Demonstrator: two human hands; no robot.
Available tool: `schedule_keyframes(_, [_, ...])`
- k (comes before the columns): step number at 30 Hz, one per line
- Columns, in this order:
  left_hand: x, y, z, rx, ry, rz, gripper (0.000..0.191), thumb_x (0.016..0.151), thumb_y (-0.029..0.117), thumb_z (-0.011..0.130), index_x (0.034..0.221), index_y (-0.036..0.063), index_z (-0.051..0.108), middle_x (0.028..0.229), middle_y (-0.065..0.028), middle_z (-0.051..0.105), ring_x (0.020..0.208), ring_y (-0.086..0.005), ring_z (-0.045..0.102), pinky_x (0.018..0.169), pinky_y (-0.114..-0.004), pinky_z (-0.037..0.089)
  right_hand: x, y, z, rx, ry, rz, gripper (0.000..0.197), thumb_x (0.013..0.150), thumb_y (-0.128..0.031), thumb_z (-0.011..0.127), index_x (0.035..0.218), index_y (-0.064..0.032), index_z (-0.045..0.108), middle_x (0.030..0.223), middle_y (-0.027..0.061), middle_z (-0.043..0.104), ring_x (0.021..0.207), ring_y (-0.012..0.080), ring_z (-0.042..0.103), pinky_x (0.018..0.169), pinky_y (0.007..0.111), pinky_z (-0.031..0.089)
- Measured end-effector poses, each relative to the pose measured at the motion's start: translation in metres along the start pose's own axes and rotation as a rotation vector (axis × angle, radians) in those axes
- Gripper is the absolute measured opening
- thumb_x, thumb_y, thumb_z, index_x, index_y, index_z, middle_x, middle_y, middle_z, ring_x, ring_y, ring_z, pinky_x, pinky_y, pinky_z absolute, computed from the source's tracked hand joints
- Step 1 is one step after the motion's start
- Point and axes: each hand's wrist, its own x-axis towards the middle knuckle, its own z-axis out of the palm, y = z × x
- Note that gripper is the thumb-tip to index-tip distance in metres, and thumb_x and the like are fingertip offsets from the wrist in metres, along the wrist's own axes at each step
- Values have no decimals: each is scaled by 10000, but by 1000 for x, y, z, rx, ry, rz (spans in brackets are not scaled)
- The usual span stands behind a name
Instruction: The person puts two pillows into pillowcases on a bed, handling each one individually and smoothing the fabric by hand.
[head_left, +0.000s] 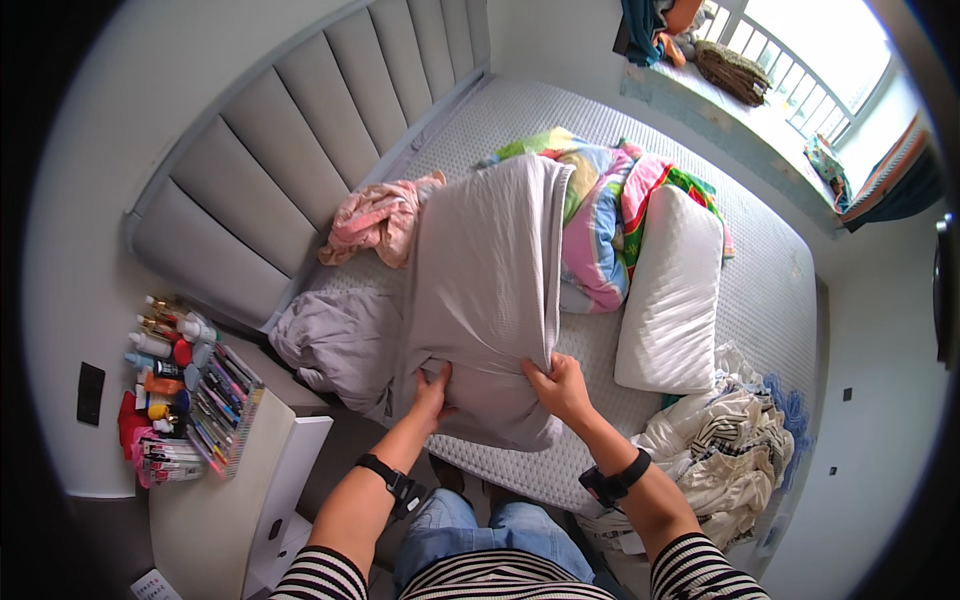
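A pillow in a grey fabric cover (487, 262) lies on the mattress in front of me, its near end loose and wrinkled. My left hand (433, 396) grips the cover near its left edge. On the right edge, my right hand (555, 382) pinches the same fabric, thumb on top. Left of the cover is a crumpled heap of grey cloth (341, 337); a bunched pink cloth (382, 217) rests farther back. To the right lies a white ribbed pillow (671, 292) without a grey cover. Behind it a colourful quilt (596, 210) is bunched up.
A grey padded headboard (300, 127) bounds the bed on the left. The bedside cabinet (225, 517) carries bottles and a box of pens (225, 405), and its drawer front (289, 502) stands out. Clothes (735, 450) are heaped at right. A folded mat (731, 71) lies on the windowsill.
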Motion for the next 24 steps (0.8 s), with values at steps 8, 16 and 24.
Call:
schedule_keyframes(8, [-48,2,12,-313,-709,-206,520,998,473,440,1411,166,370,1368,-102,474,1207,-275,531,1015,-450,461,-11,-152,14,-554,-103,-436,330,807,-270,645,665,-21,481,608,193,555,631,415,568,574,467,444])
schedule_keyframes(16, [-13,23,-102,-39,-72,173,613,989,419,469,1452,35,353,1316,-116,534,1195,-237,526,1004,-385,422,30,-19,96,-506,-772,-447,158,871,-167,593,1008,-92,621,960,102,677,931,326,631,791,424,499])
schedule_keyframes(24, [15,-29,-142,250,154,104,932,850,498,666,1530,82,183,1575,-179,190,1438,-296,242,1140,-402,236,42,154,48,-701,-429,149,697,790,-355,751,1358,-71,463,1331,189,543,1216,350,525,994,405,441])
